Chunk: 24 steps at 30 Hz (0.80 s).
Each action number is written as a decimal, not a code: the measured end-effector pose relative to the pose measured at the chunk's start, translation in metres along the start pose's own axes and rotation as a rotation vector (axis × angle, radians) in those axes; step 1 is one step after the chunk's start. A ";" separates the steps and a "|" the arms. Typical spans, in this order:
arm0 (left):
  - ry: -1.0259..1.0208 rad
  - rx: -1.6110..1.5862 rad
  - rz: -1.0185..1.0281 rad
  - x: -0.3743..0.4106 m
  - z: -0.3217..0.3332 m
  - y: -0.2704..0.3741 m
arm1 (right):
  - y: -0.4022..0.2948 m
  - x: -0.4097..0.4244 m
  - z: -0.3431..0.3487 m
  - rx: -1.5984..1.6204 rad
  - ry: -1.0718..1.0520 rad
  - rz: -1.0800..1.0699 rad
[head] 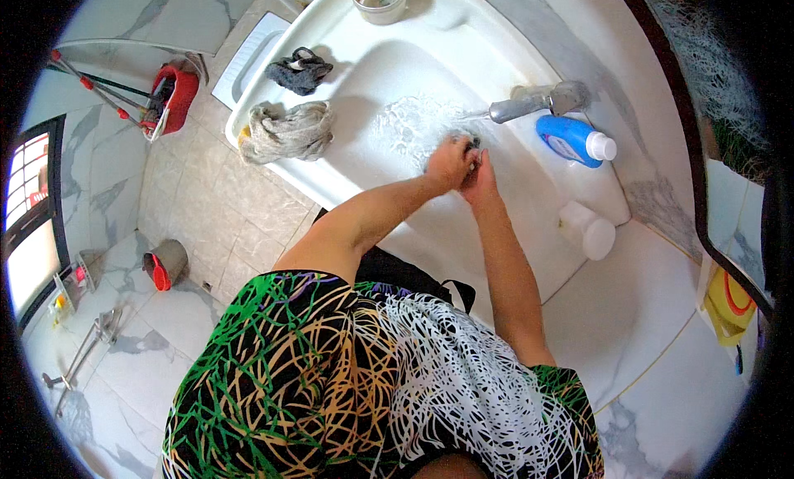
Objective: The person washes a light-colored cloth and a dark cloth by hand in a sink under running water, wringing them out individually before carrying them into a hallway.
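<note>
Over the white sink basin [366, 82], my left hand [448, 162] and my right hand [482, 180] meet around a small dark item [475, 143], probably wet cloth, mostly covered by the fingers. Both hands are closed on it, just below the metal faucet [521, 108]. Water runs from the spout and ripples in the basin beside my left hand. A crumpled grey-beige cloth [290, 131] rests on the basin's left rim, and a bunched dark grey cloth [299, 71] lies on the rim above it.
A blue bottle with a white cap [567, 139] lies right of the faucet, with a white container [588, 231] below it. A round tub [379, 2] stands on the far rim. On the floor at left are a red mop bucket [177, 100] and a grey bucket [170, 260].
</note>
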State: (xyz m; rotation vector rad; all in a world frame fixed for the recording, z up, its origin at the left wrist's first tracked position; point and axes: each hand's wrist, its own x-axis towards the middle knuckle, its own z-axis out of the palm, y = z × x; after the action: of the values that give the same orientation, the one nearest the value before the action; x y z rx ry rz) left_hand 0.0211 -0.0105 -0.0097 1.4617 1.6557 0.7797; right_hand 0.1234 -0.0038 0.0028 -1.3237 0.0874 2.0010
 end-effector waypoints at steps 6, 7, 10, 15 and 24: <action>-0.229 0.127 0.404 -0.036 -0.004 0.055 | 0.014 0.031 -0.055 0.196 -0.454 -0.056; -0.253 0.207 0.263 -0.021 -0.009 0.045 | 0.021 0.032 -0.046 0.227 -0.519 -0.051; -0.280 0.352 0.105 0.022 -0.037 -0.006 | 0.034 0.005 0.014 0.267 -0.220 -0.024; 0.116 0.789 0.160 0.042 -0.048 -0.018 | 0.017 0.023 -0.083 -0.049 0.328 -0.242; -0.395 0.386 0.347 -0.019 0.013 -0.046 | 0.021 -0.005 -0.029 0.097 0.052 0.171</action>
State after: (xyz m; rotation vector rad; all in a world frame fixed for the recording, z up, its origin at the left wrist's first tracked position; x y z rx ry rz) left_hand 0.0092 -0.0369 -0.0521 2.0600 1.3089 0.3179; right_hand 0.1345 -0.0342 -0.0134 -1.3447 0.3285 2.0755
